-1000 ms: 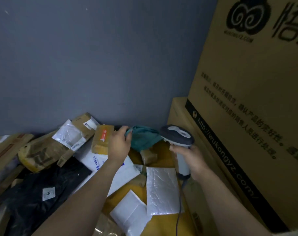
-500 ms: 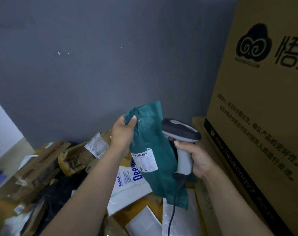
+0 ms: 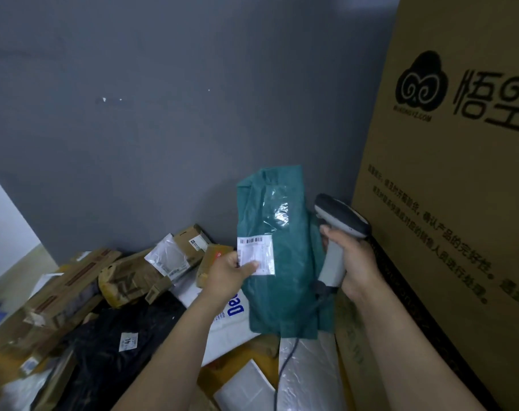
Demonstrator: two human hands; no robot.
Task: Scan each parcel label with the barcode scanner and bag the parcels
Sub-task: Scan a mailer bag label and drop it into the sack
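While the person is holding the teal parcel (image 3: pixel 282 256) upright over the heap, the left hand (image 3: pixel 230 272) is pinching its lower left edge, thumb lying on the white label (image 3: pixel 256 255). The right hand (image 3: pixel 351 264) is gripping the barcode scanner (image 3: pixel 336 232) just beside the parcel's right edge, its head aiming leftward past the bag. That thumb might be masking part of the print, and the slack plastic may be wrinkling the barcode, so a read could fail. The big carton (image 3: pixel 448 203) is crowding the right elbow; open room lies leftward, above the loose parcels (image 3: pixel 127 280).
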